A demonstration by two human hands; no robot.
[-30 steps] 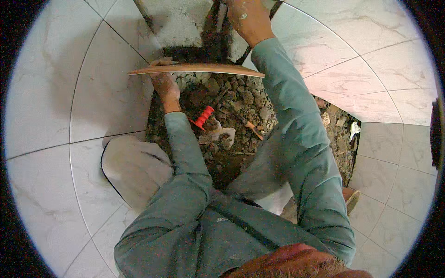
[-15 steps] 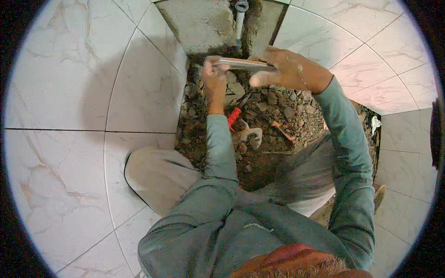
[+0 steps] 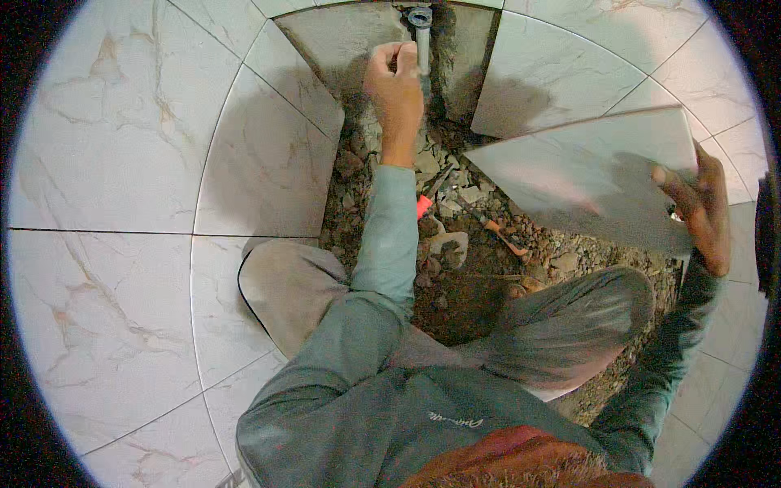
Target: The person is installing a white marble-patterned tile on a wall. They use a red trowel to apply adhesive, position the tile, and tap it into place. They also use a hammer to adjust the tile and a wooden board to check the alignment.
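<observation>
My right hand (image 3: 706,207) grips a pale, glossy tile (image 3: 569,171) by its right edge, thumb on the face and fingers partly hidden behind. The tile is tilted above the rubble on the right. My left hand (image 3: 394,89) is raised at the far wall, fingers curled into a pinch just beside a grey pipe (image 3: 423,50). What sits in that pinch, if anything, is too small or hidden to tell. Below it, a tool with a red handle (image 3: 424,206) and another with an orange handle (image 3: 506,234) lie on broken rubble (image 3: 455,183).
Marbled tiles cover the left wall (image 3: 114,163) and the right wall (image 3: 553,73). A bare cement patch (image 3: 342,41) surrounds the upright pipe with its open ring end. A whitish lump (image 3: 450,246) rests in the dirt between my bent knees.
The tile, earlier edge-on between both hands, has swung to the right in my right hand and shows its face. My left hand has let go of it and moved up beside the pipe.
</observation>
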